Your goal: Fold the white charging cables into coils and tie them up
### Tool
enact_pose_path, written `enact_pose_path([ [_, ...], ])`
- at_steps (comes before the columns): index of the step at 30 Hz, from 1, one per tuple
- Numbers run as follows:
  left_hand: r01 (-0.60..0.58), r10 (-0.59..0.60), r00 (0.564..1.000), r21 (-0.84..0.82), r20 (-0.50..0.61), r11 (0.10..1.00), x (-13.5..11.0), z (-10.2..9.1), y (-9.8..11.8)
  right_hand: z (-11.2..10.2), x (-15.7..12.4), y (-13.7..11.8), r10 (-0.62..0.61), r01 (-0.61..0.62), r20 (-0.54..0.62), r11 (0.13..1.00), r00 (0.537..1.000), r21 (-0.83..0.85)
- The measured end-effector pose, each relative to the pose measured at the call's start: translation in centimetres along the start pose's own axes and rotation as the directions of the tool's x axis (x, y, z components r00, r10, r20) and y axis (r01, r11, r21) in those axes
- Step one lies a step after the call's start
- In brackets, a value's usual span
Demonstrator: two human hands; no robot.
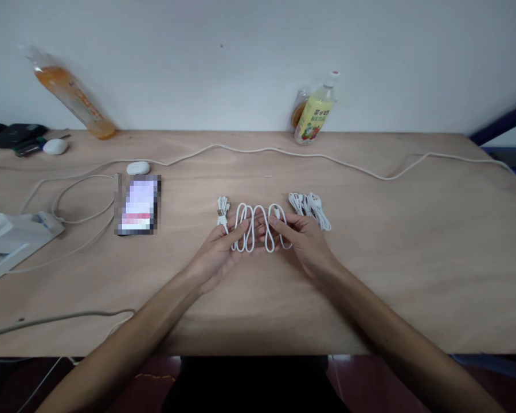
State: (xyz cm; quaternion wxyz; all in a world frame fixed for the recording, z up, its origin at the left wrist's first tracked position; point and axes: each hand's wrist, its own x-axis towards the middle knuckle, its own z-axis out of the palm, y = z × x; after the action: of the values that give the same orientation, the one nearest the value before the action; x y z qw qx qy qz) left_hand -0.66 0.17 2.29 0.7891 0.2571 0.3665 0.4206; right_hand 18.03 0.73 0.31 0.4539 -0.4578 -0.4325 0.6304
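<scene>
A white charging cable, folded back and forth into several loops, stretches between my two hands above the table. My left hand pinches its left end, with the thumb over the loops. The right end is gripped by my right hand, where the thumb presses near a connector. Just beyond my left fingers shows a small bundled white cable end with a plug; whether it belongs to the held cable, I cannot tell. Bundled white cables lie on the table right behind my right hand.
Left of my hands lies a phone with a lit screen, a white earbud case behind it. A long white cord crosses the wooden table. An orange drink bottle and a yellow drink bottle lean at the wall.
</scene>
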Motion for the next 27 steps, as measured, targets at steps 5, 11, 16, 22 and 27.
enact_pose_path([
  [5,-0.006,0.006,1.0,0.012,-0.014,1.0,0.07,-0.02,-0.02,0.01,-0.06,0.15,-0.021,0.021,-0.014,0.999,1.0,-0.025],
  [11,-0.008,0.008,1.0,-0.029,-0.02,1.0,-0.03,0.15,0.12,0.05,-0.18,0.2,-0.079,0.074,-0.055,0.994,0.995,-0.083],
  [16,-0.009,0.008,1.0,-0.029,-0.02,1.0,-0.01,0.21,0.13,-0.04,-0.19,0.14,-0.087,0.082,-0.052,0.992,0.995,-0.092],
  [22,-0.019,0.019,1.0,-0.01,-0.014,1.0,-0.03,0.24,0.11,0.12,-0.23,0.09,-0.062,0.06,-0.041,0.997,0.997,-0.051],
  [27,-0.034,0.034,0.999,0.003,-0.021,0.999,-0.07,0.35,0.17,-0.03,-0.19,0.35,-0.026,0.025,-0.044,1.0,0.999,-0.009],
])
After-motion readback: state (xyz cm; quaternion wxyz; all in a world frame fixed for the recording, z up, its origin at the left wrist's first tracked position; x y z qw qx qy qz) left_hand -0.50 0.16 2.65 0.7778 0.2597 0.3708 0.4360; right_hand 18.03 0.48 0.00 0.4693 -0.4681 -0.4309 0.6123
